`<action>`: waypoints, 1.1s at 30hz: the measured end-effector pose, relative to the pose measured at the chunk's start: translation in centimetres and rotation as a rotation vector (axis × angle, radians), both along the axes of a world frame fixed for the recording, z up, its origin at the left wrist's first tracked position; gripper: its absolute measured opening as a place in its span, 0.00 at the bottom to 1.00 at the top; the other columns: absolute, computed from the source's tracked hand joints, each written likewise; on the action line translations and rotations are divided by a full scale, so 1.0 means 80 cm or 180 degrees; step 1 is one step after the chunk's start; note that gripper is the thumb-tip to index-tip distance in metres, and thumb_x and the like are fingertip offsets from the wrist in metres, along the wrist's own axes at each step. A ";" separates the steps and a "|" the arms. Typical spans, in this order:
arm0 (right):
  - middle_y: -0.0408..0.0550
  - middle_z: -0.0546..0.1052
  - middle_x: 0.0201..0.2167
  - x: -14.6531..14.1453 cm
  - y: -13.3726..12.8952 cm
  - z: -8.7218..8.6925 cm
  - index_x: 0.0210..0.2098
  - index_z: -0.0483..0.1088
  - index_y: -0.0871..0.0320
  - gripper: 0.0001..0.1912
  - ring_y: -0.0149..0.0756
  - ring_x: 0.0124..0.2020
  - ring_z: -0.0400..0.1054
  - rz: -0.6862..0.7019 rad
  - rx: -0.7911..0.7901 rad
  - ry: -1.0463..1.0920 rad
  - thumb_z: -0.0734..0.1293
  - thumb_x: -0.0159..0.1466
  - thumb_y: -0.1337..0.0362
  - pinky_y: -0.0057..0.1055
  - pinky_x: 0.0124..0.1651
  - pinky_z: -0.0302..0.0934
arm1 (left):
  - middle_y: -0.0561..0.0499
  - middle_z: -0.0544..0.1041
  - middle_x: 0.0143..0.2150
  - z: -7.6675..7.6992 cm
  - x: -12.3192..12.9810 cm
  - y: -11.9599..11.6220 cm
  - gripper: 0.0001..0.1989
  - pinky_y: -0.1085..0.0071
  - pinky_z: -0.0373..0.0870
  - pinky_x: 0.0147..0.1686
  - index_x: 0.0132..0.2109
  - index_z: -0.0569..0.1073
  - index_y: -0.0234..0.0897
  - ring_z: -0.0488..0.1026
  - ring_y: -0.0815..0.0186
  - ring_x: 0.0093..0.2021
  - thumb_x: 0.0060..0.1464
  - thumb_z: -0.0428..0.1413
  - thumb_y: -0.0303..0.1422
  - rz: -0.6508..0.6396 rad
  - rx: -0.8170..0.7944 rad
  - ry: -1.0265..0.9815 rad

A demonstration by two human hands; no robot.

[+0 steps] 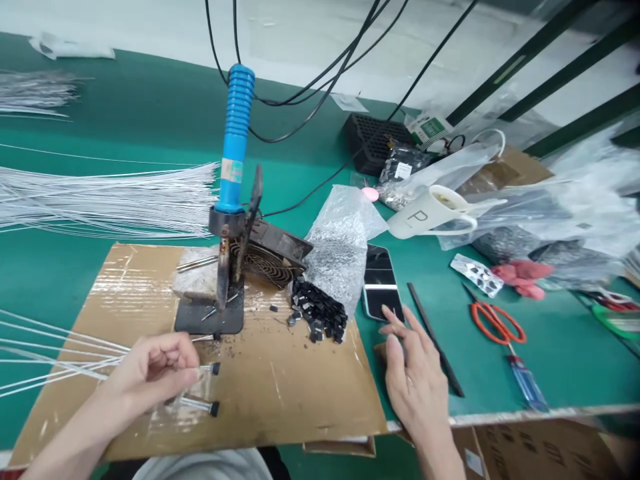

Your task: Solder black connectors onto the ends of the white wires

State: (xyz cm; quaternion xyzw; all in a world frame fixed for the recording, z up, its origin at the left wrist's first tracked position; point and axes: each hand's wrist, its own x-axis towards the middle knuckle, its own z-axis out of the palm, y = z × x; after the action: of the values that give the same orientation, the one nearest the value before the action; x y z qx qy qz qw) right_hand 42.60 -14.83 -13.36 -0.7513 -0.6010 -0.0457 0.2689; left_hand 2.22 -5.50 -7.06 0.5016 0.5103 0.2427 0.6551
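My left hand (163, 373) is closed in a pinch over the cardboard sheet (290, 393). A black-capped wire end (215, 368) sticks out beside its fingertips; whether the fingers grip it I cannot tell. Another black-capped end (214, 408) lies just below, near some clear film. White wires (60, 363) run in from the left, partly hidden behind this hand. My right hand (417, 373) is open, fingers apart, at the lower edge of a phone (383, 277). Small black pieces (323, 313) spill from a bubble-wrap bag (343, 240) between the hands.
A blue-handled soldering iron (237, 127) stands upright by a small fan (267, 263) and a black plate (215, 317). On the right lie a dark rod (435, 340), orange-handled scissors (497, 323) and a white mug (425, 213). A wire bundle (110, 200) lies at left.
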 end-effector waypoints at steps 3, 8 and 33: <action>0.54 0.79 0.64 0.000 -0.001 0.001 0.45 0.68 0.51 0.14 0.51 0.74 0.62 0.0020 0.0005 0.0071 0.54 0.79 0.54 0.54 0.69 0.60 | 0.56 0.65 0.22 -0.005 -0.004 -0.003 0.19 0.71 0.51 0.26 0.27 0.74 0.38 0.56 0.69 0.25 0.56 0.65 0.47 0.0074 0.0058 0.0116; 0.53 0.77 0.65 -0.003 -0.001 0.004 0.45 0.69 0.50 0.15 0.50 0.75 0.61 0.0026 0.0005 0.0237 0.54 0.79 0.54 0.54 0.68 0.61 | 0.56 0.65 0.23 -0.003 -0.003 0.003 0.21 0.73 0.52 0.28 0.27 0.73 0.37 0.57 0.69 0.26 0.55 0.67 0.49 0.0152 0.0075 0.0129; 0.56 0.82 0.59 -0.004 0.004 0.006 0.40 0.66 0.50 0.12 0.54 0.72 0.66 -0.0121 -0.0095 -0.0146 0.57 0.75 0.53 0.55 0.69 0.65 | 0.57 0.68 0.23 0.018 0.025 0.020 0.14 0.74 0.56 0.27 0.30 0.75 0.36 0.61 0.71 0.25 0.53 0.69 0.40 0.0161 0.0104 -0.0063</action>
State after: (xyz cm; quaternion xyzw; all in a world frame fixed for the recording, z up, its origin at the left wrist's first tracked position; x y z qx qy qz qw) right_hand 42.24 -14.48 -12.88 -0.7653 -0.5932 -0.0589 0.2428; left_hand 4.25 -3.90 -5.62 0.4967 0.5122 0.2724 0.6456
